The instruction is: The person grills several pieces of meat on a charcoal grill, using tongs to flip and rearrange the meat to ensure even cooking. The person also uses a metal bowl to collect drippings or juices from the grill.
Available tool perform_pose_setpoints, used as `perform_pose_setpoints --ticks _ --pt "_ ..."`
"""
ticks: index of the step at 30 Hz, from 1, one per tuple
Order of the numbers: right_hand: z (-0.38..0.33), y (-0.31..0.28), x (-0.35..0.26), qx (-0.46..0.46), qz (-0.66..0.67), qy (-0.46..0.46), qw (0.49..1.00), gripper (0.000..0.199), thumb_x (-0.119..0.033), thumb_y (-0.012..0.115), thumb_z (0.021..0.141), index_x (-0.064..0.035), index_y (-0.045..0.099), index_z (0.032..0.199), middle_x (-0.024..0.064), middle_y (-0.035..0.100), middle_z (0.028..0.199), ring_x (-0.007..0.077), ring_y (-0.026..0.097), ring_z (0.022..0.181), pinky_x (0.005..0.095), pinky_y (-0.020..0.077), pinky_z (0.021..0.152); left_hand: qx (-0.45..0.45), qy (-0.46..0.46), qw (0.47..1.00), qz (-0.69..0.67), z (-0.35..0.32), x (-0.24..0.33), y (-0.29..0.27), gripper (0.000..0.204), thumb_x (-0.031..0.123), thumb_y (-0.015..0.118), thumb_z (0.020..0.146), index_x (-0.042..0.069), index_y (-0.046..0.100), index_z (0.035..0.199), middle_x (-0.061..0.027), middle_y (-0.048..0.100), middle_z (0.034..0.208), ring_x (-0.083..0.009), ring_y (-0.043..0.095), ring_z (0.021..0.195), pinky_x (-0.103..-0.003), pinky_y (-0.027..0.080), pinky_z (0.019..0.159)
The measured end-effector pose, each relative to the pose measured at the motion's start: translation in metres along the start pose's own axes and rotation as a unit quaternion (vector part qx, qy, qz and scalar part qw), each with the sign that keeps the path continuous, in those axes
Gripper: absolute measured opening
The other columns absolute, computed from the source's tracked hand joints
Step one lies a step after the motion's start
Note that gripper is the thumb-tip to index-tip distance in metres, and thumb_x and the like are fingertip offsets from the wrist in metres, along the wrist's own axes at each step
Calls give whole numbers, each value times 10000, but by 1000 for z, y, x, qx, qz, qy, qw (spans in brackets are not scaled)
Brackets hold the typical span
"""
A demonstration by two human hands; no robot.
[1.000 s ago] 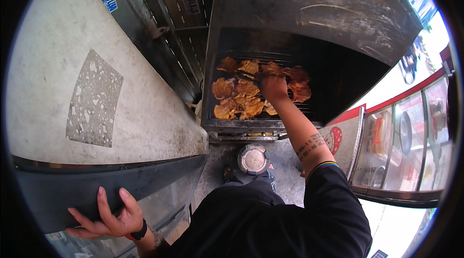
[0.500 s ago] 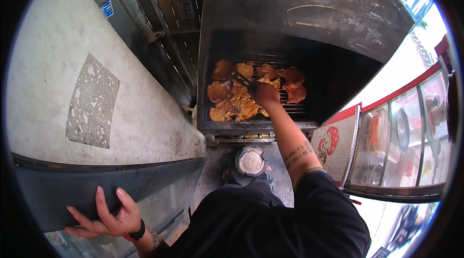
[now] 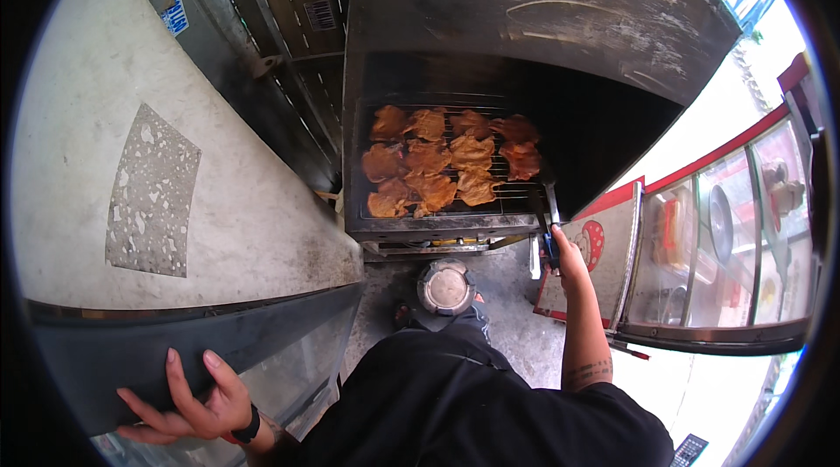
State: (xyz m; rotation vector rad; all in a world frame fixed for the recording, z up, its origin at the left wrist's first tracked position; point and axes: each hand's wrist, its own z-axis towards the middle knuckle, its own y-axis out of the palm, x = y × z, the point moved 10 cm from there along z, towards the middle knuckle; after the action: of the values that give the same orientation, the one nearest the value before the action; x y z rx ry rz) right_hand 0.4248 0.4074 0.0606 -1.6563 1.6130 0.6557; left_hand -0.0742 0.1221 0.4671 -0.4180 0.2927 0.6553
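My right hand point(image 3: 570, 259) is closed round the handle of a pair of tongs point(image 3: 552, 205), at the front right corner of the grill. The tongs' tips point to the right end of the grate point(image 3: 514, 196), apart from the meat. Several flat, browned meat slices point(image 3: 429, 157) lie in rough rows on that grate. Those at the right, such as a redder slice point(image 3: 522, 161), look less browned. My left hand point(image 3: 199, 404) rests with spread fingers on the dark edge panel point(image 3: 96, 353) of a counter at the lower left, holding nothing.
A dark metal hood point(image 3: 542, 8) rises over the grill. On the left is a pale worn counter top point(image 3: 245, 205). At the right stands a red-framed glass case point(image 3: 700, 248). A round metal-topped object point(image 3: 446, 287) sits on the floor by my feet.
My right hand has drawn back from over the meat to the grill's front right corner with the tongs. The slices it covered now show. My left hand stays on the panel.
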Motion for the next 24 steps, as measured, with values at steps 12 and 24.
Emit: perform_pose_setpoints --ticks 12,24 --pt "18 -3 46 0 53 29 998 555 -661 570 980 -128 672 1097 49 750 945 130 612 625 282 441 536 13 1 1000 -19 4 2 -2 313 374 758 918 136 770 1120 -289 600 1395 -425 476 1411 -662 199 1202" --pt "-84 106 -149 137 -309 -538 772 651 -264 865 801 -22 605 1346 182 583 1398 386 515 1325 476 394 1124 31 6 999 6 10 7 -5 361 409 739 933 141 766 1174 -276 567 1439 -428 485 1399 -669 199 1200"
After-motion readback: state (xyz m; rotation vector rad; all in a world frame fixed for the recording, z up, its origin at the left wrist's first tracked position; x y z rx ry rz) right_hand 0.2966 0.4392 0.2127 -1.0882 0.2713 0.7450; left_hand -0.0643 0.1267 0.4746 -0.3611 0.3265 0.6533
